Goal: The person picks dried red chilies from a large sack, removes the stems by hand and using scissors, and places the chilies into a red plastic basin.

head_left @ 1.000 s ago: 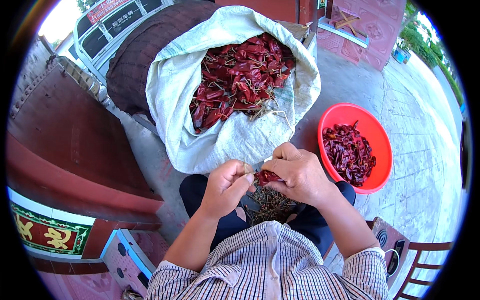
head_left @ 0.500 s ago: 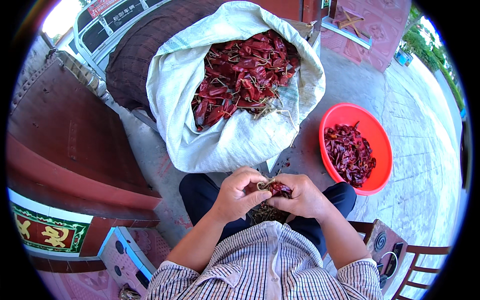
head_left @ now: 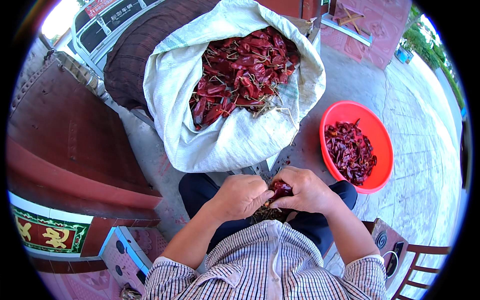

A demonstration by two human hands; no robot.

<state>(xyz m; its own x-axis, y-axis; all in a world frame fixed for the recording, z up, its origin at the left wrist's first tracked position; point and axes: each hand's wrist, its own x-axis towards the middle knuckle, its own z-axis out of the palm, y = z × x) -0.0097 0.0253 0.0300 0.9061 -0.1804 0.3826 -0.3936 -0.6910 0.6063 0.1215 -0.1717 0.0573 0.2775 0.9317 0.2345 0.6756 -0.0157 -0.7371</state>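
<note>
My right hand (head_left: 305, 192) grips a dark red dried chilli (head_left: 281, 189) between thumb and fingers over my lap. My left hand (head_left: 241, 196) is closed right against the chilli's left end; what its fingers pinch is hidden. Just beyond my knees, a white woven sack (head_left: 210, 151) with its rim rolled down holds many red dried chillies (head_left: 245, 65) with pale stems. To the right, a red plastic basin (head_left: 381, 142) holds darker, flattened chillies (head_left: 350, 150). Below my hands, stems and scraps (head_left: 265, 214) lie in a heap, partly covered by my hands and shirt.
A dark cloth-covered bulk (head_left: 127, 70) lies behind the sack, by a pale vehicle. A maroon metal panel (head_left: 70, 140) stands at the left, above a tiled ledge (head_left: 130, 255). At the lower right are a small board with a coiled item (head_left: 382, 240) and a wooden chair (head_left: 425, 250).
Both hands have dropped lower toward my lap with the chilli. My left fingers have curled further closed, and the pale stem seen at them earlier is now hidden.
</note>
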